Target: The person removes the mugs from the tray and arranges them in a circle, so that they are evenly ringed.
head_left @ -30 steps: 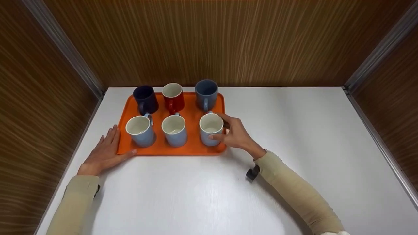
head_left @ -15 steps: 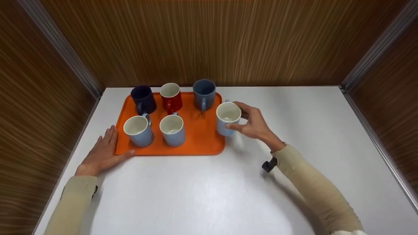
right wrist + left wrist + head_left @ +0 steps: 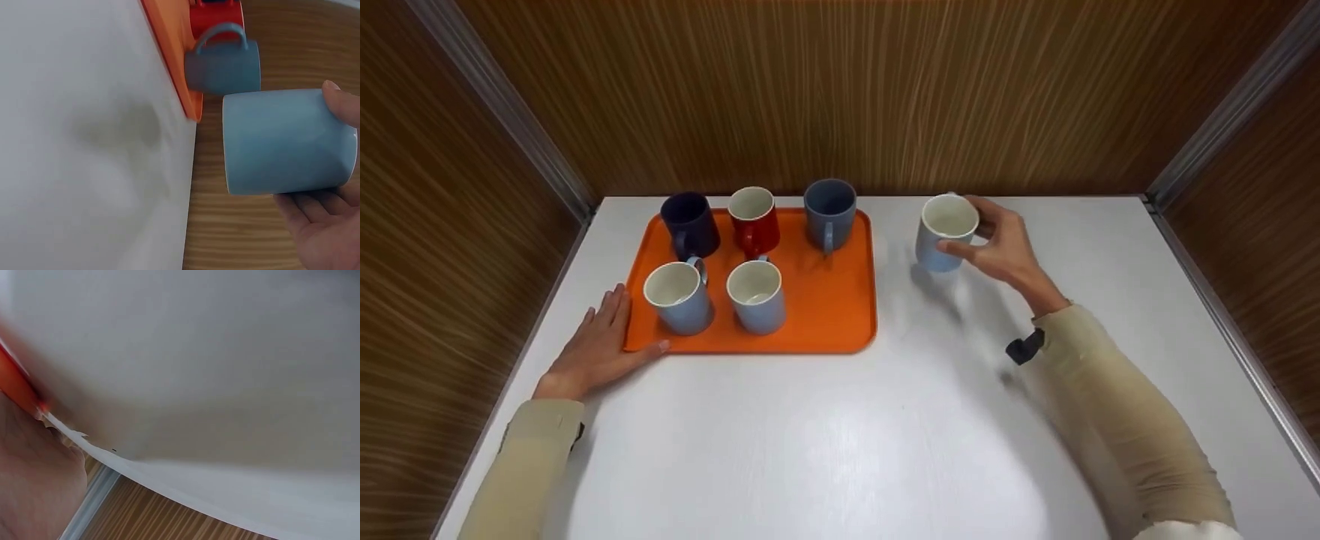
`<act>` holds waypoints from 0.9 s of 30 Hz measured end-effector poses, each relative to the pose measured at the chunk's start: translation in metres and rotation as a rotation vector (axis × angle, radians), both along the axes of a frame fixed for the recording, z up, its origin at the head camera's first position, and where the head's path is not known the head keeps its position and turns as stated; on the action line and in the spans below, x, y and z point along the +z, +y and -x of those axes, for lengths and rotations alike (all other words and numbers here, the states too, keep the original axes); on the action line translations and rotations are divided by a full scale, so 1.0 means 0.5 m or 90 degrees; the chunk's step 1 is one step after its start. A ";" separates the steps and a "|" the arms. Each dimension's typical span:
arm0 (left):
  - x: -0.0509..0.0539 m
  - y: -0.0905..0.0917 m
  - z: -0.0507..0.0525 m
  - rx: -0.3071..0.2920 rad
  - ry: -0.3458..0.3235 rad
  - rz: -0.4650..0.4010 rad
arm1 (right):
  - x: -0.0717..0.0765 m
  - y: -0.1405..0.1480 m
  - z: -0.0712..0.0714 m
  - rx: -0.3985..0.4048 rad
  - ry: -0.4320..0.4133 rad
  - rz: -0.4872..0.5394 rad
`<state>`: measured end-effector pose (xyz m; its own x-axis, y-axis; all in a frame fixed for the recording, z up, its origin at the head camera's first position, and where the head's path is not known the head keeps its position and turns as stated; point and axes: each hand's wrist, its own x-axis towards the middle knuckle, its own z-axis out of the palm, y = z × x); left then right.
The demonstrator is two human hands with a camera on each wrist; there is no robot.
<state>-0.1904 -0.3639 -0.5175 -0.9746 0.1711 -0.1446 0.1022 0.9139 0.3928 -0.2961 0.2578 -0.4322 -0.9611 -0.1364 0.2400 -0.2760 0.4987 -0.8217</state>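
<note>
My right hand (image 3: 1001,240) grips a light blue mug (image 3: 934,244) with a white inside, thumb on the near side and fingers round the far side. In the right wrist view that mug (image 3: 287,143) is held off the white table, right of the tray. My left hand (image 3: 596,345) lies flat with straight fingers against the left edge of the orange tray (image 3: 825,315), its thumb along the front corner. On the tray stand a navy mug (image 3: 694,229), a red mug (image 3: 757,225), a grey-blue mug (image 3: 830,214) and two light blue mugs, a left one (image 3: 682,304) and a middle one (image 3: 757,304).
The white table (image 3: 780,442) extends in front of the tray and to its right. A wood-grain panel (image 3: 870,97) closes off the back, with more panels at both sides. Metal strips (image 3: 502,105) run along the corners.
The right hand has lifted the light blue mug from the tray's front right corner and carried it rightward and back, past the tray's edge. The left hand has stayed at the tray.
</note>
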 end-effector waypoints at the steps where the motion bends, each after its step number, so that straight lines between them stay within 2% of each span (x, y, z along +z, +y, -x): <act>1: 0.000 0.000 0.000 0.000 0.000 0.000 | 0.001 0.008 0.004 -0.009 -0.003 -0.002; 12: -0.002 0.001 0.002 0.001 0.012 -0.001 | -0.011 0.075 0.049 -0.082 -0.057 -0.010; 21: 0.004 0.002 -0.001 0.002 0.013 0.006 | -0.039 0.120 0.073 -0.111 -0.050 0.002; 27: 0.001 0.001 -0.001 0.003 0.008 0.009 | -0.057 0.151 0.078 -0.131 -0.052 0.004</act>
